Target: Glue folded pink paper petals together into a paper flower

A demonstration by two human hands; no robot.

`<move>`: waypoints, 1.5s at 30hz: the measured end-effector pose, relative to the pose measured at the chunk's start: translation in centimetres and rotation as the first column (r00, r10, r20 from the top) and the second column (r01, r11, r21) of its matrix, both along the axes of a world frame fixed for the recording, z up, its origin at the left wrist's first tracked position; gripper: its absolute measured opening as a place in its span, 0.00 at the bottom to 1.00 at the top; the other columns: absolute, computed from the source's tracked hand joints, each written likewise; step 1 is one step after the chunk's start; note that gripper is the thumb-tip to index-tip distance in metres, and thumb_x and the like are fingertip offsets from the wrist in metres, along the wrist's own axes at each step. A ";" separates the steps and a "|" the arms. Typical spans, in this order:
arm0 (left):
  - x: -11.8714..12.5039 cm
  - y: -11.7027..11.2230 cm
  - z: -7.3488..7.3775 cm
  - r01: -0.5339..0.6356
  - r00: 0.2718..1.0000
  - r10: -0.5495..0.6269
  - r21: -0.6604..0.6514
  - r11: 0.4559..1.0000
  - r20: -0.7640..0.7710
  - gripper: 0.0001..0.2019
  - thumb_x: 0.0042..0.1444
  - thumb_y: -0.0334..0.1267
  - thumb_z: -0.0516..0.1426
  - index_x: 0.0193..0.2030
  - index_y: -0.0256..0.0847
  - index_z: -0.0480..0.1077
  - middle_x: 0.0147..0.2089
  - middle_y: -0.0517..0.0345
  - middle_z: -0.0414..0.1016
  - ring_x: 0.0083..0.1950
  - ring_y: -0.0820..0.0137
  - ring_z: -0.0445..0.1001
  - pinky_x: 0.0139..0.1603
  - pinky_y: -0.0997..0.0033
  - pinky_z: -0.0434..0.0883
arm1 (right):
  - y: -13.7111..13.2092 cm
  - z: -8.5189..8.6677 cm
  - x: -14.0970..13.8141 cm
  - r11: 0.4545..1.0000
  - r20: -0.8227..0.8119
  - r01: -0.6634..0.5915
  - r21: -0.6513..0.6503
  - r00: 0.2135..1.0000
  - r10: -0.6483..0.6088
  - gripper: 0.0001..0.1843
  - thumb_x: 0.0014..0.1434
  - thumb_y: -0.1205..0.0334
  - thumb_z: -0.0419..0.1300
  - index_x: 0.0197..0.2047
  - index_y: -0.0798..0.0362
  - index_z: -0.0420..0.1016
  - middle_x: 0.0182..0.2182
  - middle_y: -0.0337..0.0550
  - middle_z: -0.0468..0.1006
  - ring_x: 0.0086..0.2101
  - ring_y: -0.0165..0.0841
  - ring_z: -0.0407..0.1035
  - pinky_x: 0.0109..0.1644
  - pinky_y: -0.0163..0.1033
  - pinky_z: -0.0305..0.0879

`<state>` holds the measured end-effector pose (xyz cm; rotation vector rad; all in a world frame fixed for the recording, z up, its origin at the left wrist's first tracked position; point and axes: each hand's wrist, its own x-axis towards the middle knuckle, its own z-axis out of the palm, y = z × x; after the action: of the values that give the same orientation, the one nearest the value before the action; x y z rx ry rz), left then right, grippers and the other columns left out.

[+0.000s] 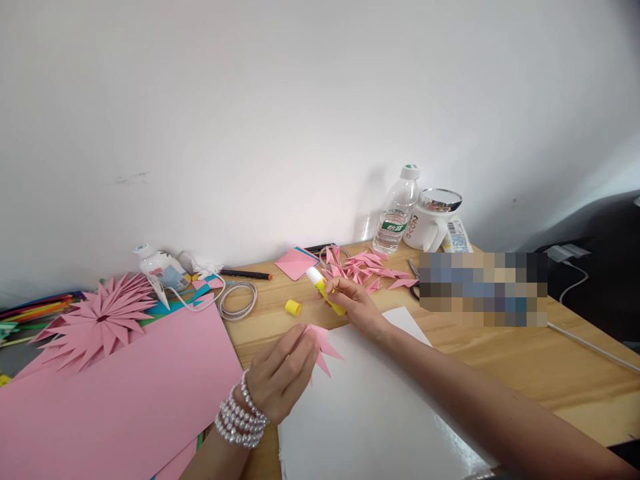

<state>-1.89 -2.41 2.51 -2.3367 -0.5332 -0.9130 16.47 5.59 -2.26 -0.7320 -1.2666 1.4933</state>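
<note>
My left hand (283, 373), with pearl bracelets at the wrist, pinches a folded pink paper piece (323, 343) with pointed tips above a white sheet (370, 407). My right hand (355, 307) grips an uncapped yellow glue stick (325, 290), its white tip pointing up and left, a little above the pink piece. The yellow cap (293, 307) lies on the wooden table (500, 353) just left of the glue stick.
A large pink sheet (120, 393) and a pink paper flower (100, 323) lie at left. Several folded pink pieces (367, 267) sit at the back, near a water bottle (396, 210), a white mug (430, 223), scissors, a black pen (245, 274) and a coiled cable (237, 298).
</note>
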 end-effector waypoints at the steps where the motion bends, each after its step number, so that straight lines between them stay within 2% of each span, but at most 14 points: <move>1: 0.0 -0.1 0.1 -0.009 1.000 0.008 -0.010 1.000 -0.014 0.09 0.53 0.21 0.52 0.39 0.27 0.71 0.39 0.45 0.77 0.54 0.57 0.69 0.48 0.64 0.74 | 0.0 0.0 0.0 0.999 0.046 0.011 0.040 0.999 -0.012 0.08 0.51 0.56 0.60 0.30 0.50 0.67 0.28 0.37 0.73 0.27 0.28 0.65 0.36 0.37 0.61; 4: -0.1 -0.2 0.0 -0.011 1.000 0.011 -0.012 1.000 -0.024 0.10 0.52 0.21 0.53 0.40 0.26 0.71 0.39 0.44 0.77 0.53 0.57 0.70 0.47 0.64 0.74 | 0.0 -0.3 -0.2 0.969 0.182 0.076 0.237 0.976 -0.121 0.06 0.53 0.58 0.58 0.29 0.51 0.69 0.28 0.38 0.72 0.30 0.31 0.66 0.40 0.40 0.62; 8: 0.0 0.6 -1.0 0.010 0.996 -0.003 -0.076 0.997 0.086 0.10 0.54 0.22 0.52 0.42 0.28 0.70 0.40 0.44 0.76 0.49 0.60 0.72 0.45 0.65 0.74 | 0.0 -1.1 -0.5 0.854 0.385 0.134 0.503 0.850 -0.360 0.07 0.52 0.67 0.56 0.28 0.50 0.74 0.37 0.43 0.70 0.42 0.37 0.65 0.47 0.45 0.61; 10: 0.1 1.2 -1.5 -0.022 0.972 0.054 -0.139 0.990 0.229 0.11 0.52 0.22 0.54 0.42 0.30 0.70 0.39 0.45 0.76 0.45 0.64 0.74 0.44 0.67 0.74 | 0.0 -1.5 -0.5 0.835 0.479 0.104 0.540 0.778 -0.407 0.12 0.52 0.71 0.54 0.31 0.48 0.77 0.39 0.46 0.69 0.42 0.38 0.65 0.45 0.46 0.63; 13: 0.2 1.8 -2.1 -0.173 0.866 0.236 -0.178 0.969 0.442 0.11 0.49 0.21 0.56 0.39 0.35 0.71 0.36 0.50 0.76 0.40 0.69 0.75 0.42 0.71 0.73 | 0.1 -1.9 -0.4 0.828 0.575 0.071 0.556 0.687 -0.445 0.17 0.51 0.74 0.53 0.36 0.48 0.78 0.40 0.48 0.68 0.41 0.39 0.65 0.44 0.46 0.64; 16: 0.0 2.3 -2.4 -0.242 0.779 0.327 -0.225 0.944 0.535 0.11 0.48 0.23 0.57 0.38 0.38 0.71 0.36 0.54 0.76 0.37 0.70 0.75 0.41 0.71 0.72 | 0.2 -2.1 -0.3 0.830 0.638 0.027 0.557 0.626 -0.449 0.18 0.50 0.76 0.53 0.38 0.49 0.79 0.40 0.49 0.68 0.41 0.39 0.65 0.43 0.46 0.65; 22: 0.0 2.7 -2.6 -0.234 0.786 0.342 -0.265 0.936 0.516 0.11 0.47 0.23 0.58 0.37 0.37 0.71 0.35 0.54 0.76 0.36 0.70 0.74 0.39 0.72 0.72 | 0.1 -2.2 -0.4 0.814 0.631 -0.019 0.580 0.642 -0.435 0.14 0.53 0.72 0.55 0.37 0.48 0.78 0.41 0.48 0.70 0.41 0.39 0.67 0.44 0.47 0.66; 26: 0.3 2.6 -2.4 -0.184 0.734 0.380 -0.374 0.909 0.562 0.09 0.48 0.24 0.57 0.36 0.38 0.71 0.35 0.55 0.75 0.36 0.71 0.74 0.39 0.72 0.72 | 0.4 -1.7 -0.1 0.733 0.508 0.145 0.664 0.632 -0.585 0.11 0.55 0.68 0.54 0.40 0.50 0.74 0.43 0.49 0.69 0.44 0.40 0.65 0.47 0.48 0.64; 28: 0.4 2.5 -2.3 -0.115 0.657 0.456 -0.518 0.848 0.601 0.07 0.48 0.27 0.57 0.35 0.39 0.71 0.35 0.56 0.74 0.35 0.71 0.73 0.37 0.72 0.72 | 0.8 -1.5 0.3 0.657 0.448 0.227 0.719 0.571 -0.688 0.14 0.56 0.73 0.49 0.38 0.50 0.73 0.46 0.49 0.68 0.47 0.40 0.62 0.48 0.49 0.63; 30: 0.4 2.5 -2.1 -0.025 0.561 0.559 -0.663 0.748 0.610 0.05 0.48 0.30 0.58 0.34 0.39 0.71 0.34 0.57 0.74 0.33 0.71 0.73 0.35 0.73 0.72 | 1.2 -1.7 0.5 0.619 0.466 0.227 0.752 0.480 -0.743 0.18 0.54 0.76 0.47 0.37 0.50 0.74 0.50 0.50 0.65 0.50 0.42 0.58 0.49 0.51 0.61; 33: 0.4 2.5 -1.9 0.106 0.430 0.677 -0.778 0.619 0.598 0.05 0.45 0.35 0.60 0.30 0.39 0.72 0.32 0.58 0.74 0.30 0.71 0.73 0.33 0.73 0.72 | 1.6 -2.1 0.6 0.646 0.583 0.144 0.750 0.318 -0.748 0.21 0.53 0.76 0.48 0.43 0.48 0.74 0.52 0.49 0.64 0.53 0.45 0.54 0.50 0.54 0.58; 37: 0.4 2.7 -1.7 0.245 0.322 0.758 -0.823 0.513 0.568 0.06 0.41 0.36 0.62 0.29 0.38 0.73 0.25 0.61 0.74 0.26 0.71 0.72 0.30 0.74 0.71 | 1.5 -2.4 0.5 0.710 0.695 0.077 0.700 0.160 -0.701 0.26 0.54 0.74 0.50 0.53 0.41 0.68 0.52 0.49 0.66 0.52 0.49 0.54 0.48 0.58 0.55; 41: 0.3 3.0 -1.6 0.470 0.254 0.800 -0.792 0.389 0.544 0.08 0.39 0.37 0.63 0.26 0.35 0.72 0.22 0.59 0.74 0.24 0.72 0.71 0.29 0.73 0.70 | 1.5 -2.4 0.5 0.715 0.702 0.089 0.693 0.142 -0.698 0.25 0.55 0.72 0.49 0.53 0.40 0.68 0.48 0.50 0.70 0.50 0.49 0.57 0.47 0.57 0.54; 45: 0.3 3.3 -1.2 0.704 0.157 0.836 -0.653 0.279 0.526 0.09 0.35 0.36 0.66 0.22 0.34 0.71 0.22 0.59 0.74 0.24 0.74 0.71 0.28 0.75 0.70 | 1.6 -2.2 0.7 0.723 0.692 0.158 0.673 0.213 -0.690 0.23 0.56 0.72 0.48 0.52 0.45 0.69 0.47 0.50 0.71 0.50 0.48 0.58 0.48 0.56 0.54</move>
<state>-1.57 0.87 1.33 -1.6651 -2.5950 -2.8069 17.15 7.14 -4.47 -1.5707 -1.9093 0.0535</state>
